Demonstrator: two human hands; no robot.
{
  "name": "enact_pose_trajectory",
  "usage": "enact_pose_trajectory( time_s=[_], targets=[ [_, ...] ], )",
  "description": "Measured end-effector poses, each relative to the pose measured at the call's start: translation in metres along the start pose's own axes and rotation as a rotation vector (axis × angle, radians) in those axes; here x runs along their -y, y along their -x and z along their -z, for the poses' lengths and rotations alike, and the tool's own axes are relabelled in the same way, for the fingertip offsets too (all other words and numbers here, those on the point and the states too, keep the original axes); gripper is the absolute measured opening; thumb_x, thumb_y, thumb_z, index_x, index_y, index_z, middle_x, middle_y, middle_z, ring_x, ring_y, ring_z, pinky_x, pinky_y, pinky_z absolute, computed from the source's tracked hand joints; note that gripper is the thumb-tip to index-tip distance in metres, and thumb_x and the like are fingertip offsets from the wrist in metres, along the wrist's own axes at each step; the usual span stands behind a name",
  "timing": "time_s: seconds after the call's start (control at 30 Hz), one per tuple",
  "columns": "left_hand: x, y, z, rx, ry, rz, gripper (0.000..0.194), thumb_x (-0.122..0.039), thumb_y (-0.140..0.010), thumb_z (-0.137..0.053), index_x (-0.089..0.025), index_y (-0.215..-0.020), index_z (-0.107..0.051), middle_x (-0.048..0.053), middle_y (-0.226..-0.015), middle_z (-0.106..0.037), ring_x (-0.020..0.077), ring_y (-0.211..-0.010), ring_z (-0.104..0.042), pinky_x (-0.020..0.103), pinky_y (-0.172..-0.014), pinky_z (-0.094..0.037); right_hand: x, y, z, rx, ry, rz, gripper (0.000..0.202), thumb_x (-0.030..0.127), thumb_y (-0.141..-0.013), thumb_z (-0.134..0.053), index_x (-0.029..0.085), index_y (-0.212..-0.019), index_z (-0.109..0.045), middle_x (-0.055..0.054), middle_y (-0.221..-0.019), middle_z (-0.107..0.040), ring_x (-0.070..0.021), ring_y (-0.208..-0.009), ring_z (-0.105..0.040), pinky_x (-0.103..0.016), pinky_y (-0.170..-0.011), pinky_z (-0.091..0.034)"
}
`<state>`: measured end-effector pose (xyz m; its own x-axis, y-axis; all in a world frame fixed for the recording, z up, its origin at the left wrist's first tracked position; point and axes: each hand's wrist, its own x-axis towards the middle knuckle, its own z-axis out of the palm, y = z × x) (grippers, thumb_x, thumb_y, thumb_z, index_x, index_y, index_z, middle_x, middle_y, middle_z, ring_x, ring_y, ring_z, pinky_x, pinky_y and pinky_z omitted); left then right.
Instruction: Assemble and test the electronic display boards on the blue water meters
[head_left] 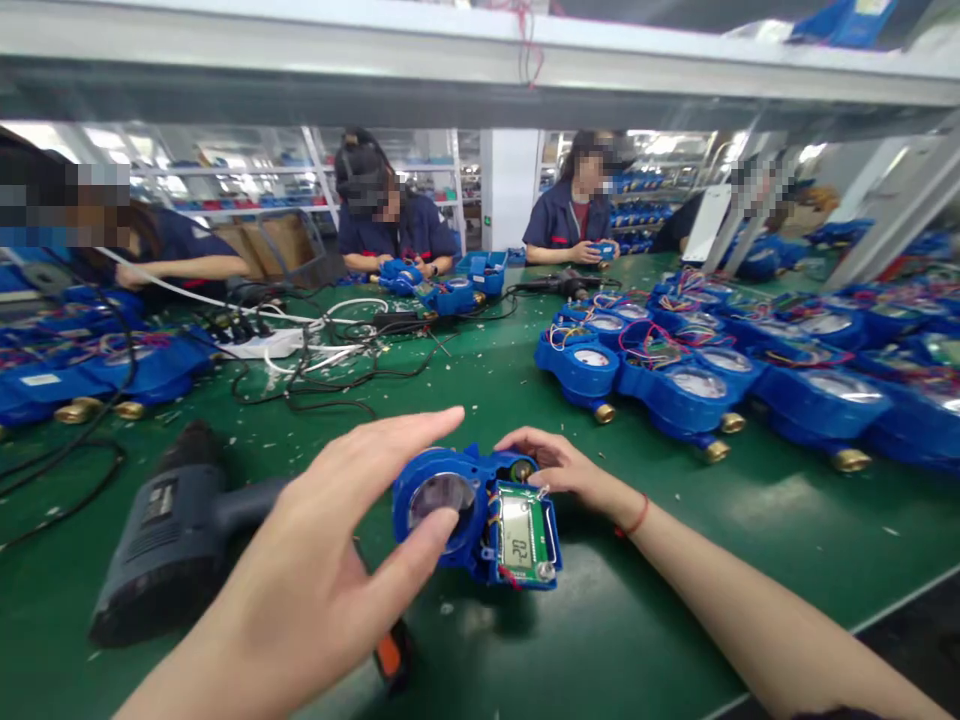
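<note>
A blue water meter (pixel 431 468) is in front of me above the green bench, its round clear dial window facing up. On its right side an exposed green circuit board (pixel 536 520) carries a small lit-digit LCD screen (pixel 515 535). My right hand (pixel 559 468) grips the meter's far right end, fingers curled around the brass pipe fitting (pixel 523 468). Spread wide, my left hand (pixel 341 540) is over the meter's left side, with the thumb across the dial window; whether it touches cannot be made out. Partly hidden under that hand is an orange-and-black tool (pixel 390 655).
A grey heat gun (pixel 169 540) lies at left. Beyond it are a white power strip (pixel 274 343) and tangled cables. Rows of blue meters (pixel 675 385) with loose wires fill the right; others (pixel 142 365) lie left. Co-workers (pixel 394 225) sit opposite. A shelf beam (pixel 450 60) crosses above.
</note>
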<state>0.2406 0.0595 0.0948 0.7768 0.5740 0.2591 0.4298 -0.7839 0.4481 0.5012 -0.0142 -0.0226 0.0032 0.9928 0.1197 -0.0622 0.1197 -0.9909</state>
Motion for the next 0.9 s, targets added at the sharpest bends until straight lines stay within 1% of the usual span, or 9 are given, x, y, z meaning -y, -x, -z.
enact_pose_trajectory(
  time_s=[0.1, 0.17, 0.27, 0.33, 0.47, 0.6, 0.73, 0.83, 0.9],
  targets=[
    [0.003, -0.025, -0.018, 0.162, -0.033, -0.064, 0.062, -0.052, -0.084, -0.053, -0.022, -0.139, -0.049, 0.006, -0.148, -0.046, 0.0315, -0.136, -0.041, 0.048, -0.113, -0.031, -0.001, -0.002, 0.001, 0.086, -0.092, -0.02, 0.049, 0.029, -0.063, -0.068, 0.017, -0.11, -0.065, -0.005, -0.105, -0.065, -0.0222, -0.097, -0.057, -0.034, -0.089, -0.041],
    [0.006, -0.035, -0.029, 0.299, -0.012, -0.08, 0.06, -0.052, -0.085, -0.052, -0.021, -0.137, -0.051, 0.006, -0.148, -0.047, 0.0304, -0.136, -0.041, 0.048, -0.113, -0.03, -0.002, -0.003, -0.001, 0.119, -0.15, -0.03, 0.05, 0.032, -0.063, -0.066, 0.016, -0.11, -0.066, -0.006, -0.102, -0.066, -0.0227, -0.095, -0.058, -0.036, -0.089, -0.043],
    [0.006, -0.04, -0.035, 0.434, 0.053, -0.056, 0.055, -0.05, -0.088, -0.049, -0.021, -0.134, -0.055, 0.005, -0.141, -0.055, 0.0283, -0.129, -0.051, 0.043, -0.11, -0.036, -0.001, -0.002, -0.004, 0.106, -0.18, -0.024, 0.048, 0.036, -0.062, -0.068, 0.017, -0.107, -0.068, -0.008, -0.12, -0.061, -0.0252, -0.109, -0.055, -0.037, -0.097, -0.04],
    [0.003, -0.039, -0.035, 0.45, 0.064, -0.016, 0.052, -0.049, -0.089, -0.047, -0.02, -0.132, -0.057, 0.005, -0.137, -0.059, 0.0277, -0.124, -0.055, 0.041, -0.108, -0.039, 0.001, 0.001, -0.005, 0.071, -0.159, -0.031, 0.048, 0.037, -0.065, -0.071, 0.018, -0.109, -0.068, -0.007, -0.129, -0.056, -0.0251, -0.114, -0.052, -0.036, -0.099, -0.039],
    [-0.006, -0.032, -0.036, 0.41, 0.015, 0.053, 0.057, -0.05, -0.091, -0.04, -0.017, -0.136, -0.053, 0.009, -0.14, -0.055, 0.03, -0.126, -0.053, 0.047, -0.108, -0.039, 0.003, 0.007, -0.005, -0.043, -0.106, -0.072, 0.05, 0.046, -0.077, -0.069, 0.02, -0.12, -0.063, -0.007, -0.118, -0.061, -0.0209, -0.104, -0.056, -0.034, -0.092, -0.042],
    [-0.011, -0.021, -0.038, 0.428, -0.061, 0.142, 0.065, -0.055, -0.09, -0.036, -0.018, -0.141, -0.047, 0.012, -0.143, -0.051, 0.034, -0.129, -0.051, 0.054, -0.107, -0.038, 0.0, 0.009, 0.0, -0.202, -0.052, -0.125, 0.044, 0.055, -0.084, -0.063, 0.018, -0.106, -0.067, -0.007, -0.108, -0.064, -0.016, -0.094, -0.057, -0.028, -0.085, -0.044],
    [-0.007, -0.017, -0.03, 0.467, -0.001, 0.205, 0.069, -0.059, -0.084, -0.044, -0.019, -0.14, -0.049, 0.012, -0.137, -0.058, 0.0345, -0.122, -0.056, 0.054, -0.104, -0.041, -0.001, 0.008, 0.005, -0.24, 0.016, -0.263, 0.051, 0.063, -0.08, -0.063, 0.015, -0.095, -0.069, -0.005, -0.087, -0.064, -0.0125, -0.074, -0.056, -0.023, -0.068, -0.043],
    [-0.004, -0.013, -0.026, 0.492, 0.159, 0.227, 0.069, -0.056, -0.083, -0.048, -0.021, -0.143, -0.044, 0.008, -0.143, -0.052, 0.0307, -0.129, -0.05, 0.049, -0.11, -0.036, 0.001, 0.01, 0.004, -0.248, 0.099, -0.352, 0.059, 0.07, -0.074, -0.064, 0.013, -0.085, -0.07, -0.002, -0.068, -0.058, -0.0104, -0.059, -0.049, -0.021, -0.054, -0.036],
    [-0.003, -0.008, -0.028, 0.49, 0.275, 0.246, 0.071, -0.053, -0.084, -0.05, -0.021, -0.146, -0.039, 0.009, -0.148, -0.046, 0.0287, -0.134, -0.045, 0.047, -0.113, -0.032, 0.004, 0.012, 0.003, -0.271, 0.16, -0.389, 0.062, 0.075, -0.069, -0.064, 0.014, -0.081, -0.069, -0.001, -0.063, -0.055, -0.0102, -0.055, -0.045, -0.021, -0.051, -0.032]
  ],
)
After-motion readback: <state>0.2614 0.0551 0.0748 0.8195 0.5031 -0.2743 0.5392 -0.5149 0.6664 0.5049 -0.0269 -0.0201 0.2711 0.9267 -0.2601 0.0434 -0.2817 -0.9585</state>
